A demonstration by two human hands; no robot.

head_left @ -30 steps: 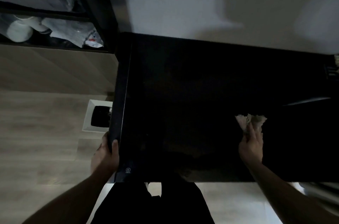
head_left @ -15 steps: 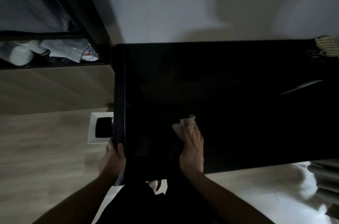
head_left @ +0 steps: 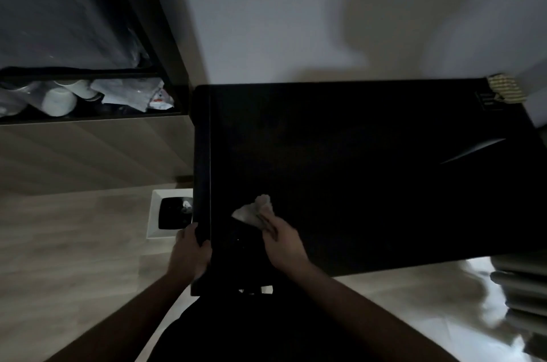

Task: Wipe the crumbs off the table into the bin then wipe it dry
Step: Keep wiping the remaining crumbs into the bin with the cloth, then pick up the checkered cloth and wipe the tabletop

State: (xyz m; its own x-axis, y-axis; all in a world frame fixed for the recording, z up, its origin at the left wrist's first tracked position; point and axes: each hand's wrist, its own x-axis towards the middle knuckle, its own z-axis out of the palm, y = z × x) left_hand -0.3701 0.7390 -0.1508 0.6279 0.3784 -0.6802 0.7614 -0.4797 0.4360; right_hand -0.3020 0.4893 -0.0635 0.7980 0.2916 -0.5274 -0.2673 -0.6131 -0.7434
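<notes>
- right hand (head_left: 284,246) has its fingers curled over a pale crumpled rag (head_left: 254,211), pressing it flat on the glossy black tabletop (head_left: 370,184); the rag pokes out just past the fingertips, on the side facing the table's left edge
- left hand (head_left: 189,252) is wrapped round that left edge, thumb on top, fingers hidden underneath, gripping it like a brace
- white square bin with a dark liner (head_left: 170,213) sits on the floor just beyond the left hand, right against the table side and below the edge, so it looks like the catch spot
- honestly can't see any crumbs, way too dark on that black surface
- my guess on handling: the rag's soft, light and floppy, so it'll bunch up unless you keep a flat palm on the middle of it; the top looks slick, so it should slide easy
- striped cloth (head_left: 507,89) is parked at the far corner, well away from the right hand, maybe for the drying bit
</notes>
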